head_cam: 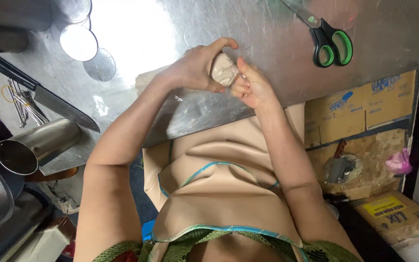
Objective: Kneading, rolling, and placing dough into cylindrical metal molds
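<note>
My left hand [196,68] is wrapped around a pale lump of dough [222,70], holding it just above the metal table [277,58]. The fingers of my right hand [249,86] pinch the same lump from the right side. Both hands meet over the table's near edge. Part of the dough is hidden inside my left palm.
Green-handled scissors [330,44] lie at the far right of the table. A long knife [44,97], metal skewers [24,106], round metal lids [78,42] and a steel cup [35,145] lie on the left. Cardboard boxes [364,106] and a cleaver [338,165] sit below on the right.
</note>
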